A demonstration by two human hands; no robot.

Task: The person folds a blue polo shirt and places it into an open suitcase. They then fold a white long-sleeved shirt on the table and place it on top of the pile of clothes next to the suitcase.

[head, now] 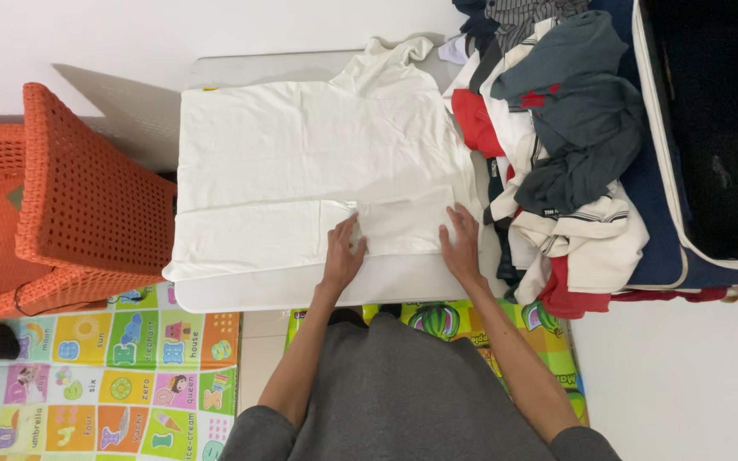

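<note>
- Now your left hand (342,256) lies flat with fingers spread on the cream-white cotton shirt (318,162), near its lower edge.
- Your right hand (461,243) also presses flat and open on the same shirt, a little apart from the left one.
- That shirt is spread on the white rectangular table (301,294) and covers most of it.
- Just beside the shirt, on the right, you have a mixed pile of clothes (557,137) in red, grey and white.
- An orange woven plastic chair (70,196) stands left of the table.
</note>
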